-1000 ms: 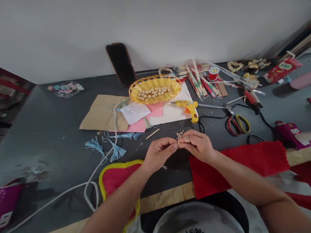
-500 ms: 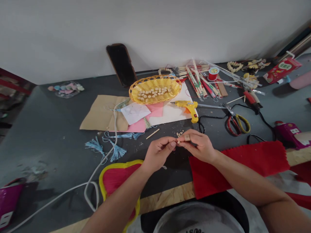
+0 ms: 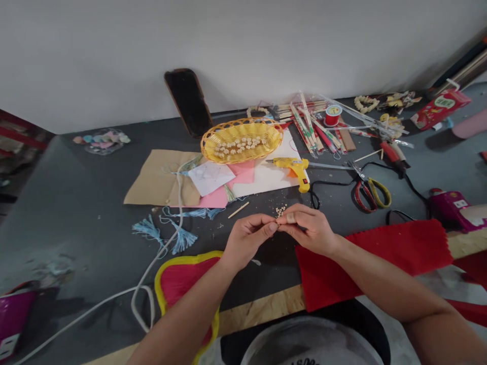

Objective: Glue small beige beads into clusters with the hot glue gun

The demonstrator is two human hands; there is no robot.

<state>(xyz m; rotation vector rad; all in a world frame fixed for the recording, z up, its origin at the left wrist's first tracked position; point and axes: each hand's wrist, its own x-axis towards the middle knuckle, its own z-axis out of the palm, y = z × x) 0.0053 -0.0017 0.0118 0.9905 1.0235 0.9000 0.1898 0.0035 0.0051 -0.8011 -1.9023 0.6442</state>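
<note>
My left hand (image 3: 249,238) and my right hand (image 3: 307,229) meet fingertip to fingertip over the dark table. Both are closed in a pinch on something tiny between them, mostly hidden by the fingers. A small heap of pale beads or bits (image 3: 280,210) lies on the table just beyond my fingertips. A tan band wraps one finger of my right hand. Behind the hands, a yellow oval basket (image 3: 213,129) holds several small cream clusters (image 3: 243,144). A yellow glue gun (image 3: 294,167) lies on white paper in front of the basket.
Scissors (image 3: 369,190) with red and yellow handles lie right of the glue gun. Red felt (image 3: 395,253) stretches under my right forearm. Blue tassels (image 3: 184,238) and a white cable (image 3: 146,268) lie left. A phone (image 3: 189,101) leans on the wall. Wrapped sticks (image 3: 304,126) cover the back.
My fingertips have shifted slightly and close more tightly together; the pale bit visible between them before is now mostly covered. The view has moved a little. Objects on the table stay put.
</note>
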